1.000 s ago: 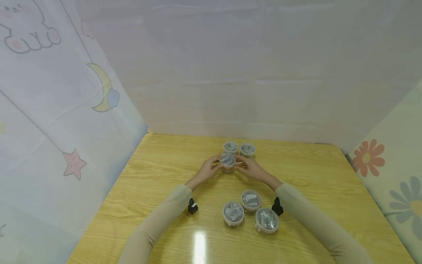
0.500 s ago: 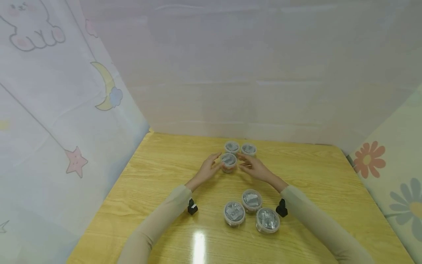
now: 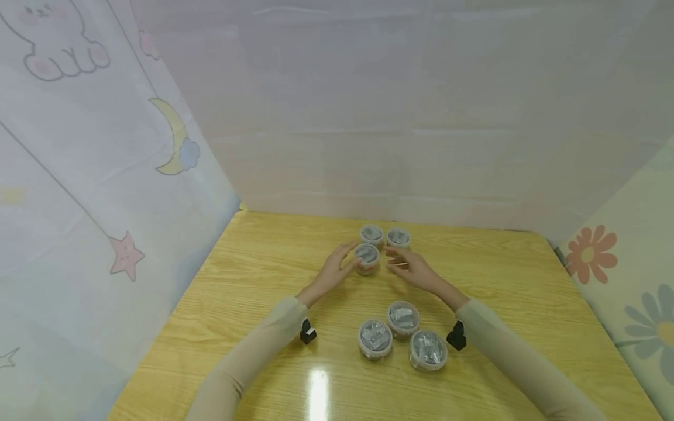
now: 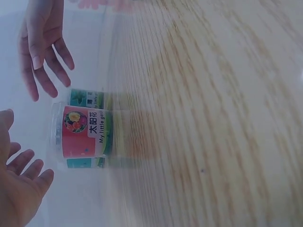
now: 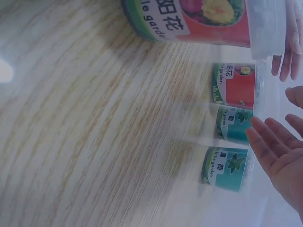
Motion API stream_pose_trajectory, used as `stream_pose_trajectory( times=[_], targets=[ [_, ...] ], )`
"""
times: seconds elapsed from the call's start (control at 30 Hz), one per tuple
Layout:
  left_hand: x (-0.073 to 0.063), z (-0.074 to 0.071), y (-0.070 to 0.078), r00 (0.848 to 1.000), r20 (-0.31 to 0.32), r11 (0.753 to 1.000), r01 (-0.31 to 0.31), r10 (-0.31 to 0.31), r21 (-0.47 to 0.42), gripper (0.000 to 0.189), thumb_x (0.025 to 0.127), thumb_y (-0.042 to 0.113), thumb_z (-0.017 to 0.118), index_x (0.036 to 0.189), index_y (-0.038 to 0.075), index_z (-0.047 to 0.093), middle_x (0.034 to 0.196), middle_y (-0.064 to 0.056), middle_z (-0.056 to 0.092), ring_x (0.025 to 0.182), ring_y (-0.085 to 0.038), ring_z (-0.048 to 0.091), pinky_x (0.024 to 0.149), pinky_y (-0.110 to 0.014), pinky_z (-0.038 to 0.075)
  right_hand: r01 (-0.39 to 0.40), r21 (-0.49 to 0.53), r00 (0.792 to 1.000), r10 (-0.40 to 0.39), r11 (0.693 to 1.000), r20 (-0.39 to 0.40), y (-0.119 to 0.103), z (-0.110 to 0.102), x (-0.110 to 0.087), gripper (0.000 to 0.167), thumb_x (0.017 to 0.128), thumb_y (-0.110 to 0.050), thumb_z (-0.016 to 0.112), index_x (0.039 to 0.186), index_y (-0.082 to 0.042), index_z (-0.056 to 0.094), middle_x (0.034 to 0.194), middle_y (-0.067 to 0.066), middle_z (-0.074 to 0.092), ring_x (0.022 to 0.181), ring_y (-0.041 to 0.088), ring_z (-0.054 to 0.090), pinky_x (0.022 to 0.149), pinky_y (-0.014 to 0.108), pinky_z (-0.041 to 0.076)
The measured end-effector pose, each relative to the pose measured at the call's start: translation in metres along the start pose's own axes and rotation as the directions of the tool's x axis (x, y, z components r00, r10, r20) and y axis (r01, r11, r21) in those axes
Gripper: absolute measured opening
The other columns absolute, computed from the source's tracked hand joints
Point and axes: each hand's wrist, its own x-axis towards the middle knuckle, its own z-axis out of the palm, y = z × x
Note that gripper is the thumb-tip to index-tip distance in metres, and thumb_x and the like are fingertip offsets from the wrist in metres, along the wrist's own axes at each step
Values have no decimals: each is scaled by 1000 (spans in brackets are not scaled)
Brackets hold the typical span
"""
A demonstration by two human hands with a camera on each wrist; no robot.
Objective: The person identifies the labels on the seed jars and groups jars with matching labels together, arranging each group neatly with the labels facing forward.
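Note:
A clear-lidded plastic tub [image 3: 367, 255] with grey packets under its lid stands upright between my two hands. Its red label [image 4: 78, 135] shows flowers and the words "My little garden". My left hand [image 3: 330, 272] is at its left side, fingers relaxed and fingertips close to the rim. To the right, apart from the tub, my right hand [image 3: 413, 271] holds nothing, its fingers loosely spread. Just behind stand two more tubs, the left one [image 3: 371, 234] and the right one [image 3: 398, 237]; both carry teal labels [image 5: 230, 166] with a green leaf.
Nearer the front of the wooden table [image 3: 253, 362] stand three similar tubs, one at left [image 3: 375, 338], one at right [image 3: 428, 349] and one behind them [image 3: 403, 318]. A pale sheet [image 3: 368, 146] hangs along the table's back edge. Patterned sheets flank both sides.
Both hands have let go of the red-labelled tub. My right hand has drawn away to the right, the left only slightly. The tub stays in front of the two teal ones.

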Motion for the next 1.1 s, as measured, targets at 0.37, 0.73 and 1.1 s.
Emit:
stream_pose_trajectory(
  times=[0.37,0.73,1.1],
  targets=[
    [-4,4,3,995,15,995,-101,101,-14,49,94,19,55,139,4,40,138,-14,44,128,-28,42,105,-48,36,46,2,999,-46,999,-27,-21,-5,-10,45,93,-6,54,136,1,41,131,29,47,106,46,55,84,56,49],
    [-6,6,6,985,83,988,-150,153,-36,53,94,28,54,140,5,39,142,-11,41,133,-26,36,109,-47,31,91,4,996,-90,996,-19,-42,-14,-19,42,92,1,54,132,5,44,129,31,48,104,44,56,81,52,51],
    [-8,9,9,961,197,981,-191,192,-25,58,94,32,55,141,4,36,142,-12,41,131,-26,39,108,-44,33,91,14,996,-90,996,-22,-40,-16,-25,43,92,-2,55,133,2,44,129,30,48,105,44,56,82,55,50]
  ],
)
